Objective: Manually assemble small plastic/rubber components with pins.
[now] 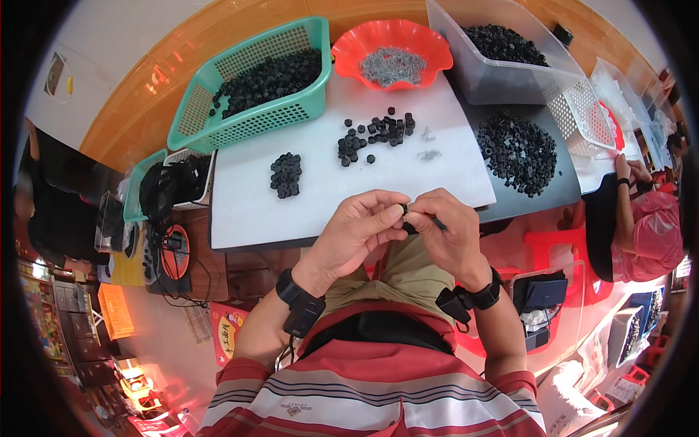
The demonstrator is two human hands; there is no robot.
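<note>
Just past the near edge of a white sheet [247,197], my two hands meet in front of my body. Thumb and fingers of my left hand [357,227] pinch a small black part [405,209]. My right hand [453,231] closes on the same part from the other side; the fingers hide most of it. On the sheet lie a tight cluster of black knob-like pieces [286,175] at left and a looser group of black pieces [389,130] at centre. Beside the latter are small piles of thin metal pins or screws [429,154].
At the back stand a green basket [291,113] of black pieces, a red scalloped bowl [386,33] of metal pins or screws, and a clear bin [502,89]. A heap of black parts [518,153] lies right. Another person [648,233] sits at far right.
</note>
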